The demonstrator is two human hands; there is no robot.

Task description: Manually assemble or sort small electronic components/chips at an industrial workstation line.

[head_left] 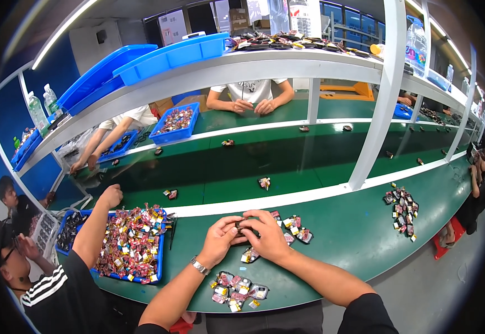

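Hands meet over a small dark part on the green table.

Left hand (218, 238) and right hand (266, 234) touch each other, and their fingers pinch the small dark part (241, 225) between them, near the middle of the green table (354, 234). At 6 o'clock from the hands lies a little pile of small packs (238, 289). At 3 o'clock lie a few more packs (295, 229). At 9 o'clock sits a blue tray (160, 257) full of red and yellow pieces, and another person's arm (95, 228) reaches over it.
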